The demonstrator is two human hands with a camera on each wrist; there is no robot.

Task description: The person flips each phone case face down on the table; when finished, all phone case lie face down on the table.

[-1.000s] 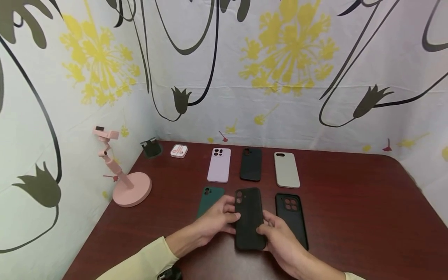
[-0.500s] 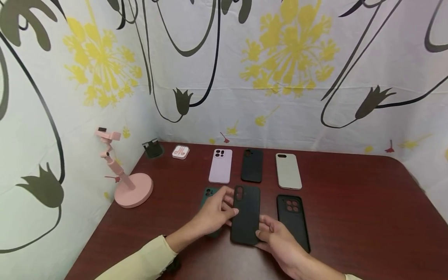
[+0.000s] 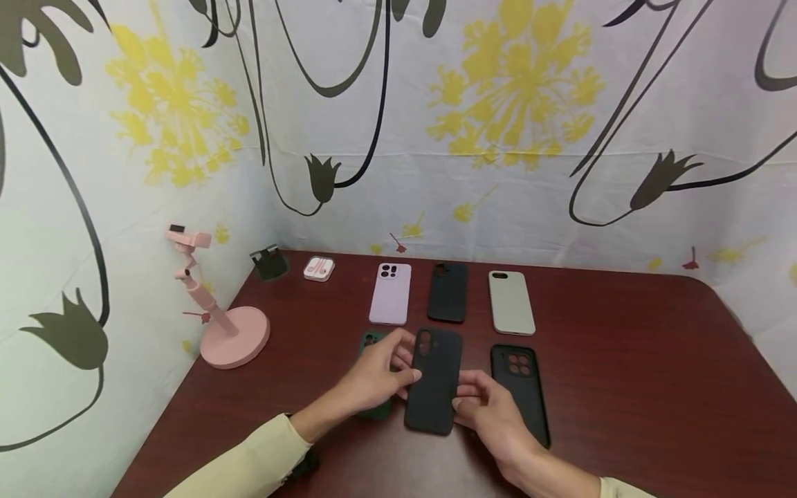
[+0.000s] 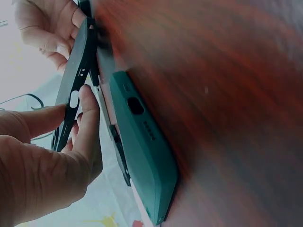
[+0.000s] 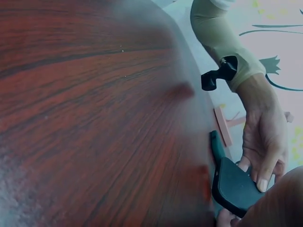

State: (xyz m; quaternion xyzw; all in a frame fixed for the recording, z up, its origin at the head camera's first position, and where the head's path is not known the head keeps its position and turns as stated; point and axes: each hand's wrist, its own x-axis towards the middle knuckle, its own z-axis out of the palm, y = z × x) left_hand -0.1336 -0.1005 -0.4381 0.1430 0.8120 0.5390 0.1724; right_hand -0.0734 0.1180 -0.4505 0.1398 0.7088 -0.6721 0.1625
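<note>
A black phone case (image 3: 434,384) with a camera cutout at its top left is held up between both hands in the head view. My left hand (image 3: 371,377) pinches its left edge between thumb and fingers. At the lower right edge, my right hand (image 3: 496,418) grips it with the thumb in front. In the left wrist view, the case's (image 4: 75,78) end with a port hole shows, raised above the table. Partly hidden behind my left hand lies a green phone case (image 3: 376,409). Beside my right hand lies another black phone case (image 3: 523,394) with a square camera cutout.
A lilac phone case (image 3: 390,296), a dark phone case (image 3: 447,294) and a pale grey phone case (image 3: 512,304) lie in the back row on the table (image 3: 635,387). Farther left are boxed earphones (image 3: 319,268), a dark stand (image 3: 270,264) and a pink phone stand (image 3: 235,337).
The held black case has shifted slightly left and up, and its lower end has swung left. Both hands have moved with it and keep their hold.
</note>
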